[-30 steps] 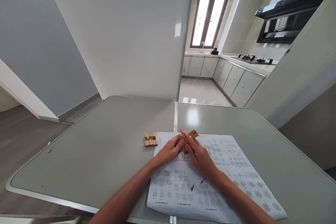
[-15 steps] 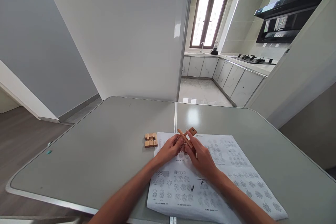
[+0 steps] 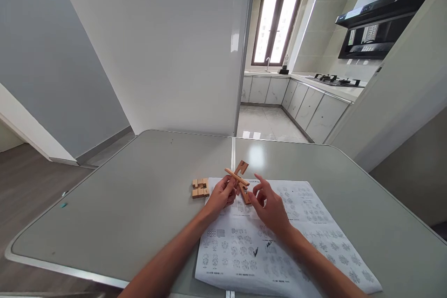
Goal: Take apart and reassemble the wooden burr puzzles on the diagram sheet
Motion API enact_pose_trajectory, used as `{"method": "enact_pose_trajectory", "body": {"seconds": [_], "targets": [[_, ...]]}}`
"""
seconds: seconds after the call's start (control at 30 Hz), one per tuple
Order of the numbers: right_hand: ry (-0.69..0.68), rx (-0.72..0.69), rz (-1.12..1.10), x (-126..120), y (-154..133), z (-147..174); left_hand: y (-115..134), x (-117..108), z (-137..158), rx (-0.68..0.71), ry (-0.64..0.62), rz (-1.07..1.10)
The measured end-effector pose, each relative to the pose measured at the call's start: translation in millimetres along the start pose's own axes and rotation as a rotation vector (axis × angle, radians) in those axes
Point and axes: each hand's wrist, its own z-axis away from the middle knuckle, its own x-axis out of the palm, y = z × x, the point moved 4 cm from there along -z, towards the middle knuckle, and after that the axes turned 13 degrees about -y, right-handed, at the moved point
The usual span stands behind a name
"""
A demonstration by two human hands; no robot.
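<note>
My left hand (image 3: 219,196) is closed on crossed wooden puzzle pieces (image 3: 242,166), holding them above the printed sheet. One is a notched flat bar with a dark mark near its upper end. A slim wooden stick (image 3: 236,177) lies across it at an angle. How the pieces lock together is hidden by my fingers. My right hand (image 3: 272,207) is just to the right, its fingers apart and curled, with nothing in it. Its thumb tip is close to the bar's lower end; I cannot tell whether they touch.
A small group of notched wooden blocks (image 3: 200,188) sits on the grey table (image 3: 139,195), left of the sheet. The large paper sheet (image 3: 244,260) carries printed diagrams and lies under both forearms. A metal seam (image 3: 233,151) runs across the tabletop. Beyond is a kitchen.
My right hand has come off the wooden pieces and moved slightly right, fingers parted. The crossed pieces have turned and shifted left, now held by my left hand alone.
</note>
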Motion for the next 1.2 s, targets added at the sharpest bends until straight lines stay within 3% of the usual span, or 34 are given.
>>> {"method": "enact_pose_trajectory", "body": {"seconds": [0.17,0.37,1.2], "targets": [[-0.072,0.081,0.140,5.6,9.1,-2.3,-2.8,-5.2,-1.2,0.029,0.042,0.033],[-0.119,0.075,0.247,11.3,15.1,-2.5,-8.1,-8.2,-3.1,0.030,0.040,0.039],[-0.174,0.130,0.073,10.8,19.7,-3.3,1.5,-2.9,1.3,0.047,0.054,0.033]]}}
